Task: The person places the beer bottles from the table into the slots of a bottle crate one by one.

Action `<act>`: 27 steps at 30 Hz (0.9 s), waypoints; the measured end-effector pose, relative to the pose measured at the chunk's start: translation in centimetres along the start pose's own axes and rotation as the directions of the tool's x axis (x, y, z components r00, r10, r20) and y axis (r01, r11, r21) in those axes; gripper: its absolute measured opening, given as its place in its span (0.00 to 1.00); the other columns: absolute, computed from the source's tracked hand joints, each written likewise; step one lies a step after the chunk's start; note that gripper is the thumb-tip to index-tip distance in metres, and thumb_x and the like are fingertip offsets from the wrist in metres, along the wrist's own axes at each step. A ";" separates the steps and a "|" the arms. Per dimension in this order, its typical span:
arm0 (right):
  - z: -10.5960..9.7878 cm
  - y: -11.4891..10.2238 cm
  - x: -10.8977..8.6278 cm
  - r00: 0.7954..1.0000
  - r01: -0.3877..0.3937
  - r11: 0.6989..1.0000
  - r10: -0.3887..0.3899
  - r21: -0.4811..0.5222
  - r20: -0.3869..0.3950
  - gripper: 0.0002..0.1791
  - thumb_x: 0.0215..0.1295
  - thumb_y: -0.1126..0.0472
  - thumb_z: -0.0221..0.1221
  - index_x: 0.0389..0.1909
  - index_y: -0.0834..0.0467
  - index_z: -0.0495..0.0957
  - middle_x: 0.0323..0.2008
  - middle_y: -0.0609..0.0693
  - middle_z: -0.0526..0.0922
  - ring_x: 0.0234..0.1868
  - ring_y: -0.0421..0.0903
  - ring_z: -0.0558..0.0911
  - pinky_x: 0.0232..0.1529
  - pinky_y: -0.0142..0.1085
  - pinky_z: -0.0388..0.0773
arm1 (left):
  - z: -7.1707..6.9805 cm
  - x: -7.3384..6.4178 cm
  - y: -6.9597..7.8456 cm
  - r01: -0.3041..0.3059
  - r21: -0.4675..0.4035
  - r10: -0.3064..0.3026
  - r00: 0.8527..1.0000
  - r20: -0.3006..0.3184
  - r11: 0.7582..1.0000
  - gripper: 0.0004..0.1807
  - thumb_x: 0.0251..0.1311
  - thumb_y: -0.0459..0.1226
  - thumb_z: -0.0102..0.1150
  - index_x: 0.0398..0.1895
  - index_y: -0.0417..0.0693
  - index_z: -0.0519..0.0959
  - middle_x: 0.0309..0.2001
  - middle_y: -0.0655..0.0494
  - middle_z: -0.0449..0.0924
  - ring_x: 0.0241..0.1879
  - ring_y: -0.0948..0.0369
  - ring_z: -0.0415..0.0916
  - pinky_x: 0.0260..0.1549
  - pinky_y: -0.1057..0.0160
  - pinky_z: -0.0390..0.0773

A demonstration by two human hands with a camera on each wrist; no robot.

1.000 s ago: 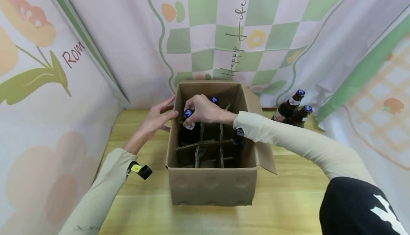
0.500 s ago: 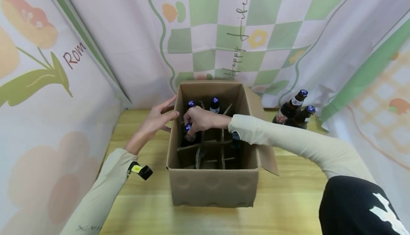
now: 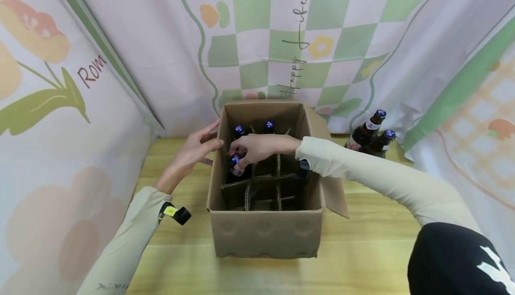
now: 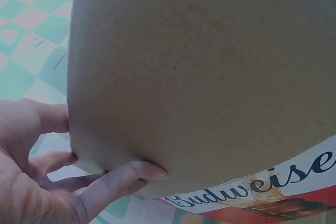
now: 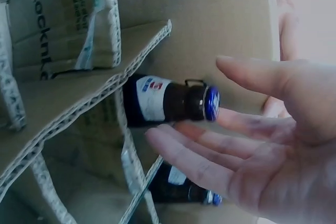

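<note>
An upright brown beer bottle [image 3: 237,172] with a blue cap stands in a left compartment of the cardboard box [image 3: 265,232]. My right hand [image 3: 257,147] is around its neck from above; in the right wrist view, thumb and fingers are spread, with a gap between the thumb and the bottle [image 5: 153,99]. Two more capped bottles show in the box's far row, one behind my right hand [image 3: 239,129] and one at the middle [image 3: 268,126]. My left hand [image 3: 194,151] rests on the box's left side, its fingertips and thumb [image 4: 118,184] touching the cardboard.
Crossed cardboard dividers [image 3: 263,179] split the box into compartments. A flap [image 3: 335,201] hangs out on the right. Two brown bottles [image 3: 364,130] stand on the wooden table [image 3: 362,237] at the back right, near the curtain [image 3: 273,40].
The bottle has gone down into its compartment, then stayed there. My right hand went down with it, and its fingers have since loosened from the neck. My left hand keeps its place.
</note>
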State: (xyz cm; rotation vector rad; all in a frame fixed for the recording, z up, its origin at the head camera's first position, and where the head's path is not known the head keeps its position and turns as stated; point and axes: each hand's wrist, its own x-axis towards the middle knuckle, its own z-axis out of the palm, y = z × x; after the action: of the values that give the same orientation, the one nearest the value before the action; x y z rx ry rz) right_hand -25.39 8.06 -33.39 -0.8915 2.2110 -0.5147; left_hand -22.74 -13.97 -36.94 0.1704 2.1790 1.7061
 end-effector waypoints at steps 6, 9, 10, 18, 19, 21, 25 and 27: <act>-0.5 0.9 -1.0 0.992 0.081 0.992 -0.070 0.099 -0.109 0.16 0.75 0.66 0.60 0.59 0.68 0.77 0.52 0.62 0.85 0.46 0.57 0.87 0.41 0.37 0.87 | -0.3 -0.2 -0.1 -0.004 0.009 0.004 1.000 -0.009 1.000 0.42 0.73 0.38 0.57 0.85 0.67 0.51 0.81 0.39 0.57 0.71 0.39 0.69 0.37 0.55 0.89; -0.9 1.0 -1.3 0.981 0.137 0.985 -0.121 0.101 -0.148 0.13 0.73 0.73 0.56 0.55 0.70 0.79 0.50 0.65 0.85 0.48 0.58 0.86 0.42 0.39 0.88 | -0.3 -0.1 -0.1 -0.005 0.012 0.005 1.000 -0.002 1.000 0.43 0.73 0.38 0.57 0.85 0.66 0.50 0.81 0.39 0.57 0.71 0.39 0.69 0.36 0.57 0.89; -1.1 1.0 -1.5 0.978 0.151 0.983 -0.134 0.104 -0.160 0.13 0.72 0.75 0.55 0.54 0.70 0.79 0.50 0.66 0.85 0.48 0.59 0.85 0.42 0.39 0.88 | -0.2 -0.1 -0.1 -0.004 0.012 0.004 1.000 0.003 1.000 0.43 0.73 0.37 0.56 0.85 0.66 0.50 0.81 0.39 0.56 0.71 0.40 0.69 0.35 0.57 0.89; -3.2 0.7 -3.5 0.962 0.166 0.980 -0.136 0.112 -0.238 0.12 0.73 0.75 0.54 0.52 0.68 0.81 0.50 0.62 0.86 0.48 0.59 0.86 0.44 0.41 0.89 | 0.1 -0.1 0.2 -0.018 0.022 0.018 1.000 0.001 1.000 0.43 0.72 0.37 0.56 0.86 0.62 0.50 0.80 0.37 0.59 0.68 0.39 0.73 0.35 0.57 0.89; -3.4 0.8 -3.8 0.958 0.170 0.980 -0.140 0.107 -0.249 0.12 0.73 0.75 0.54 0.52 0.68 0.81 0.50 0.62 0.86 0.46 0.58 0.86 0.43 0.40 0.89 | 0.1 -0.1 0.1 -0.019 0.023 0.019 1.000 -0.001 1.000 0.43 0.72 0.37 0.57 0.86 0.62 0.50 0.80 0.37 0.59 0.67 0.39 0.73 0.35 0.57 0.89; -3.7 1.1 -4.3 0.953 0.170 0.979 -0.135 0.109 -0.273 0.12 0.72 0.75 0.55 0.51 0.68 0.81 0.48 0.62 0.87 0.43 0.53 0.87 0.42 0.39 0.89 | 0.0 0.0 0.1 -0.021 0.022 0.021 1.000 -0.005 1.000 0.43 0.71 0.37 0.57 0.86 0.62 0.50 0.79 0.37 0.59 0.67 0.39 0.73 0.35 0.57 0.89; -4.3 2.2 -5.2 0.949 0.153 0.975 -0.099 0.164 -0.299 0.11 0.73 0.74 0.54 0.51 0.70 0.81 0.47 0.64 0.87 0.43 0.53 0.88 0.44 0.42 0.90 | 0.1 -0.1 0.2 -0.012 0.030 0.012 1.000 -0.005 0.999 0.43 0.72 0.37 0.57 0.85 0.65 0.51 0.80 0.38 0.58 0.67 0.40 0.74 0.34 0.58 0.89; -4.5 2.9 -5.5 0.951 0.129 0.969 -0.061 0.210 -0.303 0.11 0.75 0.74 0.53 0.52 0.71 0.81 0.49 0.66 0.86 0.46 0.56 0.88 0.46 0.44 0.90 | 0.1 -0.2 0.3 -0.006 0.038 0.006 1.000 -0.005 0.999 0.43 0.72 0.38 0.57 0.85 0.66 0.51 0.81 0.39 0.57 0.68 0.40 0.73 0.34 0.58 0.89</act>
State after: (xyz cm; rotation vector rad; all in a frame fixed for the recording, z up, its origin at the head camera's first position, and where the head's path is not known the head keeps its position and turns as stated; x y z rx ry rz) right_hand -27.03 14.45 -29.50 -0.8460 2.3173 -0.9838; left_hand -22.54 -13.90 -36.61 0.1829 2.2174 1.6711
